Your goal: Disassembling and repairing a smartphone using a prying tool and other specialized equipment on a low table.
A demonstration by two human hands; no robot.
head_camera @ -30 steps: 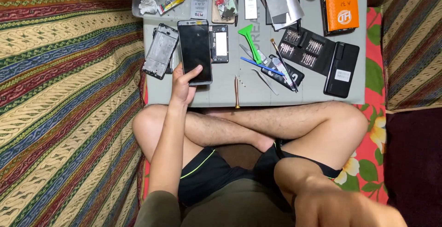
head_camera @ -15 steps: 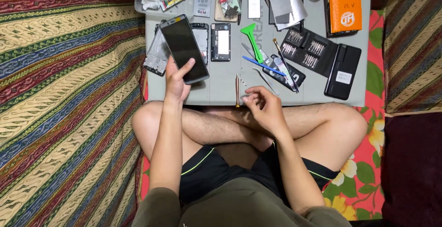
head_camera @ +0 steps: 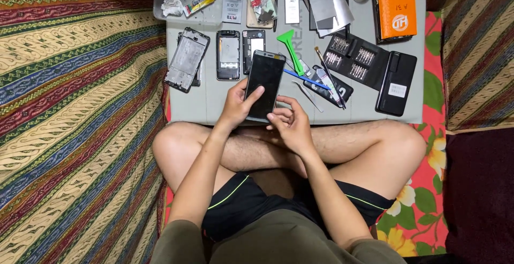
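While our left hand clamped its fingers around the black phone, our right hand curled its fingers against the lower edge, above the counter.

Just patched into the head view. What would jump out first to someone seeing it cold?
The dark phone at centre, gripped in the left hand with the right hand at its lower edge, over crossed legs. Behind it the grey work mat carries two opened phone frames, a green pry tool, a black screwdriver-bit case and an orange box top right.
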